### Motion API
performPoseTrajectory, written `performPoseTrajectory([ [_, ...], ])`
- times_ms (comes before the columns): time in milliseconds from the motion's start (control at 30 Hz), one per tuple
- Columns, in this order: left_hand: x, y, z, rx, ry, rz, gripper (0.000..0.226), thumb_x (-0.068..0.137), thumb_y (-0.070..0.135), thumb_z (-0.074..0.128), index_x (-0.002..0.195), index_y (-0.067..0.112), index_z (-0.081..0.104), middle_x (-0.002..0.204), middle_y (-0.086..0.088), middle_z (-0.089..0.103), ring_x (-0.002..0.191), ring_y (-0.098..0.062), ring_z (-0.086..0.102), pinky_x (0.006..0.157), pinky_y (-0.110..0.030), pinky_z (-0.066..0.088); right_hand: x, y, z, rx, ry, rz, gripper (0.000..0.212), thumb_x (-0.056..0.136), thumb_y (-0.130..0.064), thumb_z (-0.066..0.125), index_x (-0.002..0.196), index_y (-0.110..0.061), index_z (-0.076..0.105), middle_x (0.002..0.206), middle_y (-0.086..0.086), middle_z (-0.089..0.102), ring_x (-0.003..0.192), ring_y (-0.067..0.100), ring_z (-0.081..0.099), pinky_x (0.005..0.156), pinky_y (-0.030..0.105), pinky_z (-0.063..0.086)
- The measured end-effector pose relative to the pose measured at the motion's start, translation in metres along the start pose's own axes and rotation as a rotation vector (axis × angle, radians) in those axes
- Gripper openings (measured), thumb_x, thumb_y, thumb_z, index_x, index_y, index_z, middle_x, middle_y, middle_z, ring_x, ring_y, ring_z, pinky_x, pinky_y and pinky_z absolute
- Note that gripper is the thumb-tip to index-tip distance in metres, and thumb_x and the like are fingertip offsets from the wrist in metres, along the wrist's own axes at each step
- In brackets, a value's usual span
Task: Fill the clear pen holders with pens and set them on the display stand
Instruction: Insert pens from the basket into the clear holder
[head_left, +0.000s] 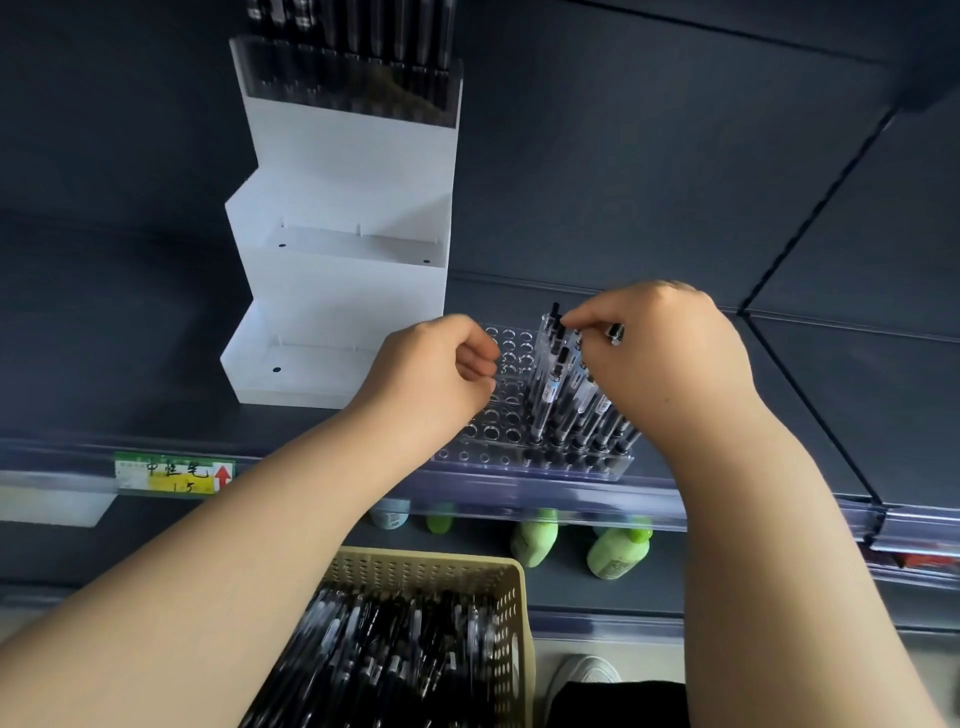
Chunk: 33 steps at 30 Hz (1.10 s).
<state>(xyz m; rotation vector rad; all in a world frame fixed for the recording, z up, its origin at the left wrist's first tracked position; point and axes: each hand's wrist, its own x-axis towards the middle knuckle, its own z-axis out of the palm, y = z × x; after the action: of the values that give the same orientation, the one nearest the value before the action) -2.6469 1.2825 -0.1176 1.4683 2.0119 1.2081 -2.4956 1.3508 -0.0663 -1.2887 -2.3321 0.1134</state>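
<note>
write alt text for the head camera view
A right hand pinches a pen standing in a partly filled clear pen holder on a dark shelf; the left hand curls over its empty holes. A white stepped display stand stands left, a beige basket of pens below.

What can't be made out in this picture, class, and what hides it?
Head view:
Some pens at the right end of the clear pen holder: behind the right hand.
Left hand: fingers curled, contents unseen.
Filled holder atop the display stand: cut by top edge.
Loose pens in the basket: blurred.
</note>
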Motion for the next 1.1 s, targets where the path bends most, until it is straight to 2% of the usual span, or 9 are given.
performPoseTrajectory([
  [167, -0.008, -0.003, -0.005, 0.031, -0.002, -0.012, 0.02, 0.081, 0.004, 0.064, 0.09, 0.021, 0.064, 0.083, 0.009, 0.067, 0.068, 0.002, 0.058, 0.062, 0.003, 0.039, -0.004, -0.002, 0.001, -0.008, 0.022, -0.031, 0.033, 0.088, -0.014, 0.051, 0.104, -0.036, 0.07, 0.105, -0.005, 0.067, 0.109, 0.019, 0.05, 0.075, 0.03, 0.047],
  [333, -0.016, -0.006, -0.015, 0.1, -0.003, -0.002, 0.022, 0.084, 0.007, 0.06, 0.099, 0.022, 0.064, 0.086, 0.01, 0.066, 0.074, -0.001, 0.058, 0.065, -0.001, 0.041, -0.008, -0.005, 0.002, 0.012, 0.122, -0.097, 0.031, 0.088, -0.012, 0.052, 0.106, -0.03, 0.07, 0.101, -0.001, 0.068, 0.104, 0.025, 0.054, 0.076, 0.036, 0.05],
  [467, -0.034, -0.012, -0.029, 0.34, -0.057, 0.057, 0.023, 0.089, 0.014, 0.055, 0.109, 0.023, 0.062, 0.099, 0.008, 0.064, 0.091, -0.012, 0.059, 0.083, -0.029, 0.05, -0.026, -0.015, 0.01, 0.056, 0.236, -0.195, 0.026, 0.084, -0.009, 0.057, 0.1, -0.022, 0.073, 0.089, 0.002, 0.069, 0.092, 0.029, 0.058, 0.065, 0.034, 0.05],
  [533, -0.047, -0.017, -0.037, 0.505, -0.088, 0.099, 0.024, 0.091, 0.019, 0.051, 0.113, 0.024, 0.059, 0.108, 0.005, 0.061, 0.099, -0.017, 0.057, 0.084, -0.034, 0.05, -0.045, -0.022, 0.021, 0.062, 0.219, -0.262, 0.025, 0.081, -0.007, 0.058, 0.097, -0.018, 0.073, 0.086, 0.004, 0.069, 0.086, 0.031, 0.06, 0.061, 0.034, 0.052],
  [600, -0.059, -0.024, -0.044, 0.607, -0.12, 0.115, 0.026, 0.092, 0.022, 0.05, 0.116, 0.025, 0.058, 0.113, 0.002, 0.06, 0.102, -0.021, 0.056, 0.083, -0.035, 0.049, -0.065, -0.029, 0.034, 0.069, 0.123, -0.32, 0.026, 0.081, -0.006, 0.058, 0.098, -0.017, 0.073, 0.089, 0.004, 0.07, 0.088, 0.03, 0.062, 0.061, 0.037, 0.054],
  [767, -0.096, -0.048, -0.048, 0.679, -0.229, 0.048, 0.026, 0.092, 0.022, 0.05, 0.116, 0.028, 0.057, 0.114, 0.003, 0.059, 0.099, -0.02, 0.055, 0.076, -0.031, 0.046, -0.106, -0.043, 0.072, -0.049, -0.335, -0.315, 0.031, 0.092, -0.019, 0.047, 0.117, -0.028, 0.063, 0.112, -0.001, 0.063, 0.106, 0.023, 0.055, 0.077, 0.036, 0.052],
  [900, -0.117, -0.069, -0.044, 0.696, -0.31, -0.033, 0.027, 0.092, 0.023, 0.047, 0.118, 0.029, 0.056, 0.117, 0.004, 0.057, 0.101, -0.021, 0.056, 0.079, -0.034, 0.049, -0.127, -0.048, 0.094, -0.091, -0.584, -0.182, 0.035, 0.091, -0.019, 0.044, 0.121, -0.03, 0.059, 0.124, 0.0, 0.058, 0.11, 0.022, 0.055, 0.085, 0.037, 0.05],
  [1033, -0.136, -0.093, -0.037, 0.69, -0.373, -0.094, 0.023, 0.093, 0.02, 0.046, 0.111, 0.029, 0.057, 0.108, 0.003, 0.059, 0.09, -0.018, 0.055, 0.076, -0.033, 0.05, -0.15, -0.044, 0.119, -0.058, -0.73, -0.019, 0.035, 0.09, -0.017, 0.046, 0.119, -0.031, 0.061, 0.118, 0.001, 0.061, 0.099, 0.021, 0.06, 0.079, 0.031, 0.052],
  [1100, -0.145, -0.106, -0.031, 0.687, -0.397, -0.151, 0.027, 0.093, 0.017, 0.046, 0.114, 0.03, 0.057, 0.11, 0.005, 0.059, 0.092, -0.018, 0.056, 0.08, -0.035, 0.051, -0.162, -0.043, 0.134, -0.024, -0.805, 0.052, 0.037, 0.088, -0.013, 0.047, 0.118, -0.029, 0.062, 0.116, 0.002, 0.063, 0.096, 0.023, 0.062, 0.08, 0.03, 0.053],
])
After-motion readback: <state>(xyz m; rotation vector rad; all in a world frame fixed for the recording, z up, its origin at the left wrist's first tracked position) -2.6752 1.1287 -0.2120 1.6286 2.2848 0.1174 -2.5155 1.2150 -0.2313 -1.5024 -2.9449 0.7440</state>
